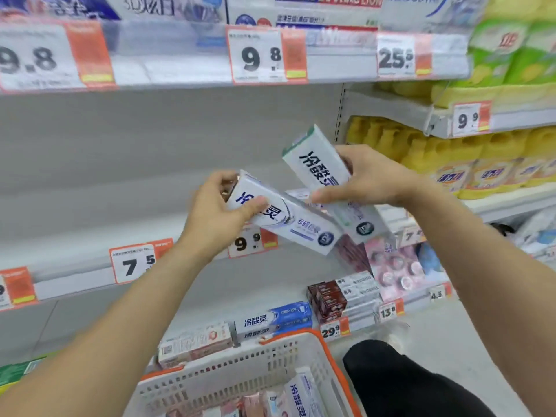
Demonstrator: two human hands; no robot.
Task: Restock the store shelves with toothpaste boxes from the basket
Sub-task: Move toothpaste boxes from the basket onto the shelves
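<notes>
The left hand [221, 206] gripped a white toothpaste box with blue print [288, 219], thumb on its front face, fingers curled round its upper end. The right hand [365, 176] held a second white box with a green edge [316, 159], which stood tilted just above and to the right of the first one; their lower ends crossed. Behind both hands was the grey shelf [90, 230]. Below the hands stood the basket [240, 374] with more boxes inside.

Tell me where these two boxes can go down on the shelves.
The middle shelf is bare from its left end to the left hand, behind the 7.5 price tag. Crowded: the lower shelf right of centre, packed with toothpaste boxes, and the basket.
</notes>
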